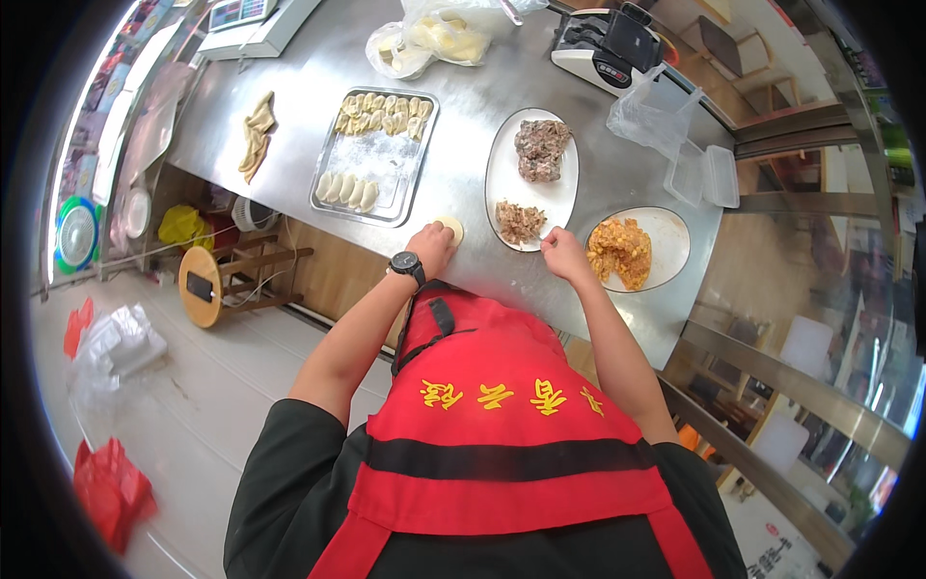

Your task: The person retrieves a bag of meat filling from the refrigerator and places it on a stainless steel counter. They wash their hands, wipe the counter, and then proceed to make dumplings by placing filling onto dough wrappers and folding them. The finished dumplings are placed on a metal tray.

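At the front edge of the steel worktop, my left hand (432, 250), a watch on its wrist, has its fingers on a round dough wrapper (453, 230). My right hand (563, 252) grips a thin utensil, mostly hidden, whose tip reaches the smaller heap of minced filling (519, 221) on a white oval plate (499, 166). A larger mound of minced meat (541, 148) sits on the same plate. Right of my right hand, a second oval plate (669, 250) holds an orange-yellow filling (621, 252). To the left, a metal tray (370, 155) bears rows of dumplings (347, 192) in two groups.
A crumpled cloth (257, 137) lies left of the tray. Plastic bags of dough wrappers (434, 37), a scale (249, 25) and a banknote counter (608, 47) stand farther back. Plastic containers (702, 176) sit at the right edge. A wooden stool (199, 287) with a phone is below left.
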The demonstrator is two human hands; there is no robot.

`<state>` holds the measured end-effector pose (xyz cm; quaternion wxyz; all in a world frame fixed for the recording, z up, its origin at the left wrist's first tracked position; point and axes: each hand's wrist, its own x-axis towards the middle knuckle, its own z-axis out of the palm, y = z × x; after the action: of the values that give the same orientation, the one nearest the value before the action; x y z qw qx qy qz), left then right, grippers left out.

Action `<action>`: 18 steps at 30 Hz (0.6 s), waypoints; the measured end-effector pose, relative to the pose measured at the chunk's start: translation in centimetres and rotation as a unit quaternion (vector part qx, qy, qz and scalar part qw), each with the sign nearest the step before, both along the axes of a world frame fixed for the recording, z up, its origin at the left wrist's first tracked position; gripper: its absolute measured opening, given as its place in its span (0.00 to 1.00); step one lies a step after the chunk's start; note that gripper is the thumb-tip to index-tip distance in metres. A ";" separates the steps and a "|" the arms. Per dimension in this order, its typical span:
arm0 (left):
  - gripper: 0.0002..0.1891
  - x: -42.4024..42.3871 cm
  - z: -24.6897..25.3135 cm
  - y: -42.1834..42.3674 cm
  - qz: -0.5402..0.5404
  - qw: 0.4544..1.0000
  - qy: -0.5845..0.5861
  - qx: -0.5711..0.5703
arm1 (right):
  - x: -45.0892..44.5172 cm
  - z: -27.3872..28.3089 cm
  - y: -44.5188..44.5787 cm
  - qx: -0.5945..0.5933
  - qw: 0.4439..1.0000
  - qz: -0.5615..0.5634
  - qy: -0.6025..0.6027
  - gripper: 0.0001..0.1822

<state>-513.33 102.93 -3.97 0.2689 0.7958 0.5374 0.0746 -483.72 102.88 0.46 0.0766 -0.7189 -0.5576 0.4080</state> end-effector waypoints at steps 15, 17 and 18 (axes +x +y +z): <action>0.06 -1.2 -1.4 0.1 -0.027 0.997 -0.069 0.026 | -1.5 0.8 -2.3 0.019 0.998 -0.061 -0.021 0.09; 0.06 -1.5 -1.3 0.2 0.035 0.992 -0.119 -0.012 | -2.0 -0.2 -2.3 0.007 0.997 -0.045 -0.062 0.09; 0.05 -1.7 -1.3 0.2 0.067 0.987 -0.144 -0.032 | -1.6 -0.5 -2.1 -0.007 0.998 -0.053 -0.041 0.09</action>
<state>-515.01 103.14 -5.26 0.3629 0.7303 0.5470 0.1890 -485.29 100.76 0.01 0.0695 -0.7641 -0.5185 0.3775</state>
